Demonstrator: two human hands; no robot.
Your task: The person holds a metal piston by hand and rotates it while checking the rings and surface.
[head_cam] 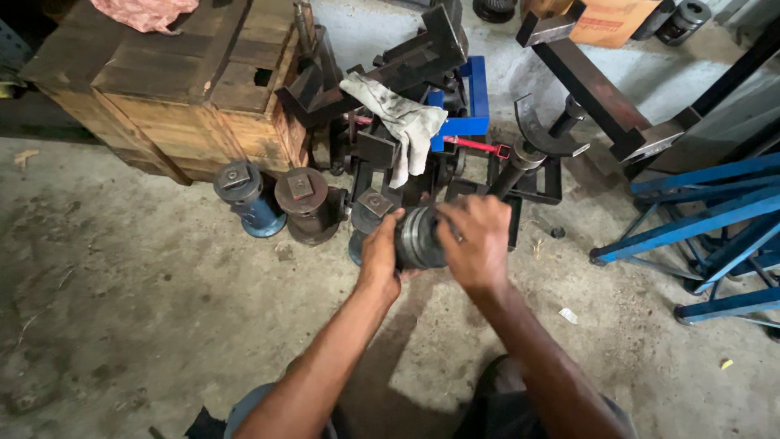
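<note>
Steel, ribbed and dark, the cylinder (pixel 420 237) sits between my hands above the concrete floor (pixel 146 309): left hand (pixel 380 254) grips its near end, right hand (pixel 478 241) clasps the far side.

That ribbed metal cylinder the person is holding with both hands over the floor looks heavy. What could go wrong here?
The dark ribbed metal cylinder is gripped between the left hand and right hand above the concrete floor. If it slips, it could land on the person's legs. Close behind stand a rusty brown bottle jack and black steel brackets, so knuckles could get knocked or pinched. The grimy white rag hints at grease, which could weaken the grip.
</note>
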